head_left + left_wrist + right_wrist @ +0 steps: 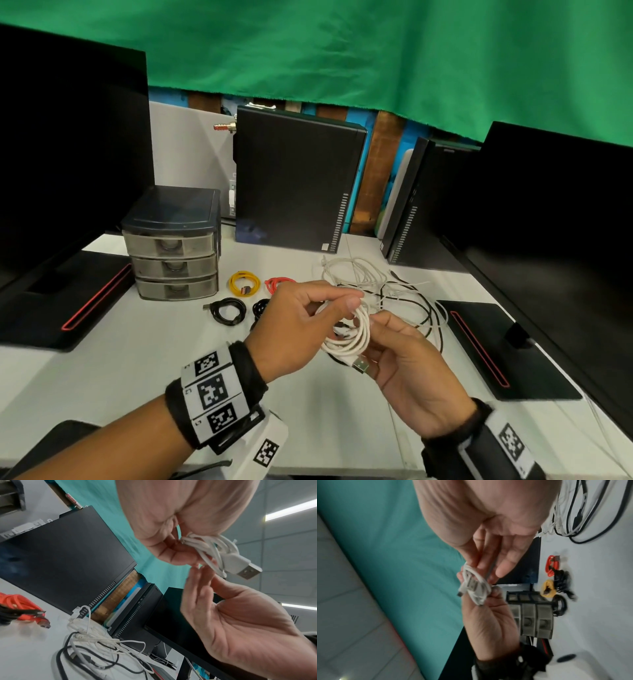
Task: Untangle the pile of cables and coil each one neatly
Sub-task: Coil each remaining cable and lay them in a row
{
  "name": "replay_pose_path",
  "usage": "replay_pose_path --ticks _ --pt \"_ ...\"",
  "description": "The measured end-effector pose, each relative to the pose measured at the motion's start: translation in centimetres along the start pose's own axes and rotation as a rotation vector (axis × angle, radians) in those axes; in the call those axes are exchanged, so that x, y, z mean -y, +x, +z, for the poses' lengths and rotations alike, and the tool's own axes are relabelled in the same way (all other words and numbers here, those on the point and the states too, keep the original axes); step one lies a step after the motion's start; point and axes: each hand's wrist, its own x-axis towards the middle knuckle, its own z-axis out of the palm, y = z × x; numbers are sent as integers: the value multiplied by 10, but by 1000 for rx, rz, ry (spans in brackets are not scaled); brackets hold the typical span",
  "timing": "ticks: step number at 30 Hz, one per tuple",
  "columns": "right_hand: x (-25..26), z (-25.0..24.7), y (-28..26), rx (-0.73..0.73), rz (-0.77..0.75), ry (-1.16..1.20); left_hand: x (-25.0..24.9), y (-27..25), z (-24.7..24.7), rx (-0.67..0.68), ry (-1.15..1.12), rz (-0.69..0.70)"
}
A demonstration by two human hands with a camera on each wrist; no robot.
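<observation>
A white USB cable [356, 334], wound into a small coil, hangs above the table's middle. My left hand [342, 308] pinches the coil's top between thumb and fingers. My right hand [376, 339] lies palm up beside it, its straight fingers touching the coil's right side. The cable's USB plug [361, 365] sticks out over them. In the left wrist view the coil [212, 547] and its plug [247, 572] hang from my left hand [185, 547]. A tangled pile [380, 284] of white and black cables lies behind the hands.
Coiled yellow [244, 282], red [278, 283] and black [227, 310] cables lie left of the hands; another black coil [261, 306] is partly hidden. A small drawer unit [173, 245] stands back left, a computer case [294, 181] behind. Monitor bases [507, 353] flank the table.
</observation>
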Motion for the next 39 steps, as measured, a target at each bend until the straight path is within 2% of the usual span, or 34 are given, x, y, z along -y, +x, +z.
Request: replay_pose_path --ticks 3,5,9,11,15,18,21,23,28,31,33,36,39 --pt "0 -2 -1 87 1 -68 -1 2 -4 -20 82 66" --pt "4 -2 -3 127 -50 -171 1 2 -7 -4 193 114" --pt "8 4 -9 129 -164 -626 4 0 -7 26 373 225" --pt "4 7 -12 115 -169 -756 5 -1 -7 0 383 217" --pt "-6 17 -8 -7 -235 -608 8 2 -13 -135 347 143" --pt "-6 24 1 -22 -298 -548 4 4 -17 -159 335 161" --pt "-6 28 8 -15 -367 -631 -1 2 -20 -153 386 240" --pt "-3 29 10 45 -367 -727 -1 3 -24 -140 403 265" --pt "12 19 14 240 -155 -645 -4 5 -33 -4 397 215" --pt "4 18 22 183 -37 -531 -13 15 -48 51 502 110" --pt "-12 20 33 109 56 -517 -25 29 -69 -61 527 74" --pt "-49 27 52 66 227 -558 -46 42 -104 -344 330 27" --pt "-89 47 72 70 370 -623 -59 41 -125 -435 273 6"
